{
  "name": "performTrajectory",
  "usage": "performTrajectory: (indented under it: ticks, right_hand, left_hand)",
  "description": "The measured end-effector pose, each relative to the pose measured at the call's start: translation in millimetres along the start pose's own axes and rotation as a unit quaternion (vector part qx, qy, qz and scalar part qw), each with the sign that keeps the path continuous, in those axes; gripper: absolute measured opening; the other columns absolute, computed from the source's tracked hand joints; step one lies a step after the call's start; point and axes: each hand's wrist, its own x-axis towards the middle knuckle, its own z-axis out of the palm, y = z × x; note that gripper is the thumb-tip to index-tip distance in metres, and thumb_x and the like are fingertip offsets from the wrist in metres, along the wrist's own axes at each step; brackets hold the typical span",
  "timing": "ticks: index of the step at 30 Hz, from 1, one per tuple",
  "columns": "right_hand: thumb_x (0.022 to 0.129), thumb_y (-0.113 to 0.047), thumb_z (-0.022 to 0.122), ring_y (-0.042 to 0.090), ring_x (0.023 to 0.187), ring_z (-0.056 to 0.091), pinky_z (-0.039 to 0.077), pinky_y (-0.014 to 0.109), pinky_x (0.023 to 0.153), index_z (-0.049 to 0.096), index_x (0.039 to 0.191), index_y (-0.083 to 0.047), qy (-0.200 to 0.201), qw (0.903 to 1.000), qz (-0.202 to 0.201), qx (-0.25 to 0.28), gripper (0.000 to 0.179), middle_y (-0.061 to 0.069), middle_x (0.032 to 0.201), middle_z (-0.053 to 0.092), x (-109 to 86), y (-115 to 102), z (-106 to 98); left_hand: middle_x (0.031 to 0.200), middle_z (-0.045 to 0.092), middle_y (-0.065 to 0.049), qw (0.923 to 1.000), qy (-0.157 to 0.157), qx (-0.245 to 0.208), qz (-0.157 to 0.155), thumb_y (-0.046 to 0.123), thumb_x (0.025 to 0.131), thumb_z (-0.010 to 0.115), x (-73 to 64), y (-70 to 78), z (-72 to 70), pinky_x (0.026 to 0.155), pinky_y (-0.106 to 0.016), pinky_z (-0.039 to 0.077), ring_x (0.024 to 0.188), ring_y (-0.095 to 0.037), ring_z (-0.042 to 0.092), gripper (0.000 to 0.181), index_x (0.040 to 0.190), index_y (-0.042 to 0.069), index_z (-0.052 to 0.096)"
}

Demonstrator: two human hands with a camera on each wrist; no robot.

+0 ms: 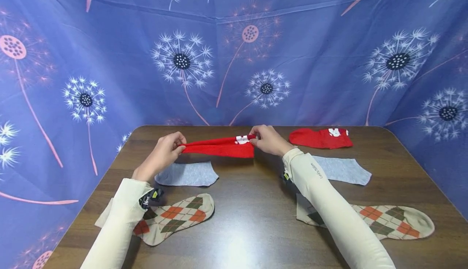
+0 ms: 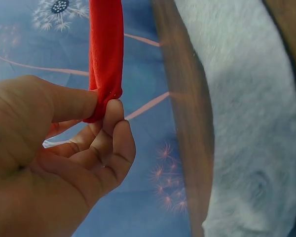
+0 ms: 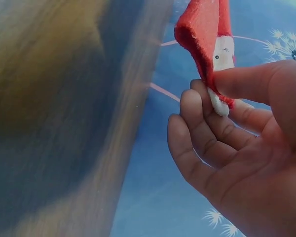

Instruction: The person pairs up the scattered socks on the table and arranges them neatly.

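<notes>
A red sock (image 1: 215, 147) with a white face pattern is stretched sideways between both hands near the back of the table. My left hand (image 1: 163, 154) pinches its left end between thumb and fingers, and the left wrist view shows the red fabric (image 2: 106, 49) bunched at the fingertips. At the other end, my right hand (image 1: 269, 139) pinches the cuff beside the white patch; the right wrist view has the cuff (image 3: 200, 37) hanging partly loose from that grip. Below the left hand lies a light grey sock (image 1: 188, 174).
A second red sock (image 1: 316, 138) lies flat at the back right, above another grey sock (image 1: 343, 170). Argyle socks (image 1: 183, 216) lie front left and, partly under the right sleeve, another argyle sock (image 1: 398, 220) front right. A blue dandelion-print cloth (image 1: 226, 57) hangs behind the table.
</notes>
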Motion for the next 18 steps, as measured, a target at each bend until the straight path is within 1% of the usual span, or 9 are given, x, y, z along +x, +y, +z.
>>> performTrajectory:
  ticks: [3, 6, 8, 14, 18]
  right_hand:
    - [0.088, -0.006, 0.069, 0.016, 0.063, 0.051, 0.042, 0.032, 0.061, 0.069, 0.093, -0.004, 0.005, 0.9999, -0.006, -0.009, 0.005, 0.001, 0.067, 0.057, -6.3, -3, 1]
    - [0.088, -0.005, 0.069, 0.015, 0.063, 0.050, 0.042, 0.031, 0.061, 0.069, 0.093, -0.005, 0.006, 0.9998, -0.013, -0.010, 0.005, 0.000, 0.067, 0.056, -12.0, -5, 3]
    - [0.088, -0.005, 0.069, 0.015, 0.062, 0.050, 0.042, 0.031, 0.060, 0.069, 0.093, -0.005, 0.009, 0.9998, -0.014, -0.013, 0.005, 0.000, 0.066, 0.056, -17.3, -5, 4]
    - [0.087, -0.008, 0.071, 0.014, 0.062, 0.051, 0.044, 0.031, 0.060, 0.069, 0.095, -0.005, 0.028, 0.9995, 0.002, -0.015, 0.008, 0.000, 0.068, 0.057, -35.9, -1, 4]
    - [0.088, -0.008, 0.072, 0.015, 0.062, 0.051, 0.044, 0.031, 0.060, 0.069, 0.097, -0.005, 0.029, 0.9993, 0.002, -0.023, 0.011, 0.000, 0.070, 0.059, -42.5, 0, 0]
  left_hand:
    - [0.074, 0.060, -0.003, 1.0000, 0.002, 0.000, 0.001, -0.006, 0.090, 0.067, -5.0, 1.1, 4.2, 0.059, -0.029, 0.043, 0.062, -0.014, 0.050, 0.012, 0.094, 0.005, 0.061]
    - [0.074, 0.058, -0.002, 1.0000, -0.003, 0.006, 0.001, -0.006, 0.089, 0.068, -10.0, 1.1, 8.9, 0.057, -0.028, 0.041, 0.061, -0.013, 0.047, 0.013, 0.094, 0.004, 0.061]
    - [0.074, 0.058, -0.003, 0.9999, -0.002, 0.010, 0.007, -0.007, 0.089, 0.068, -11.5, 2.2, 11.6, 0.057, -0.029, 0.041, 0.062, -0.013, 0.046, 0.014, 0.093, 0.004, 0.061]
    - [0.083, 0.062, -0.006, 0.9991, 0.004, 0.023, 0.036, -0.007, 0.086, 0.069, -6.7, 13.6, 15.2, 0.065, -0.035, 0.044, 0.070, -0.018, 0.051, 0.015, 0.091, 0.005, 0.062]
    - [0.085, 0.062, -0.007, 0.9989, 0.000, 0.027, 0.038, -0.007, 0.085, 0.069, -5.0, 22.1, 14.8, 0.067, -0.036, 0.046, 0.073, -0.020, 0.054, 0.015, 0.092, 0.004, 0.062]
